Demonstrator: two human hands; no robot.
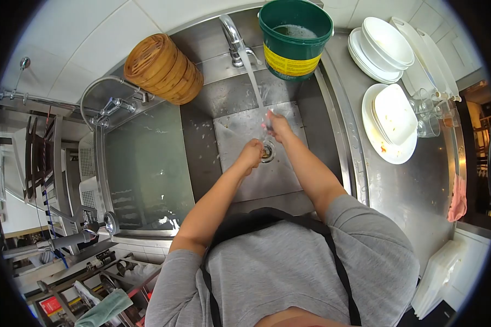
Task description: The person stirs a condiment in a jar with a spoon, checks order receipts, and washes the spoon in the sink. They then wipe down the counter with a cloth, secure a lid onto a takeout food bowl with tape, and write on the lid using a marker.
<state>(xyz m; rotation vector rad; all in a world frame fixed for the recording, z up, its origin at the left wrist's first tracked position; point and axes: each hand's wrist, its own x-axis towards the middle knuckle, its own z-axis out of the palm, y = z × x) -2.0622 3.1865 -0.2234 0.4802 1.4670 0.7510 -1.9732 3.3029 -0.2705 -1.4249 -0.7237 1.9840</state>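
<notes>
Water runs from the chrome faucet (234,41) into the steel sink (240,180). Under the stream is my right hand (279,126), its fingers curled near a small dark thing too blurred to name. Just left of the drain (267,152), my left hand (250,154) is closed, and whatever it may hold is hidden. Both hands are low in the basin and apart from each other. Some small scraps lie in the drain.
Left of the basin is a water-filled sink (147,163). Bamboo steamers (163,68) and a green bucket (294,41) stand behind. Stacked white dishes (384,46), a soiled plate (401,152) and glasses (428,125) occupy the right counter.
</notes>
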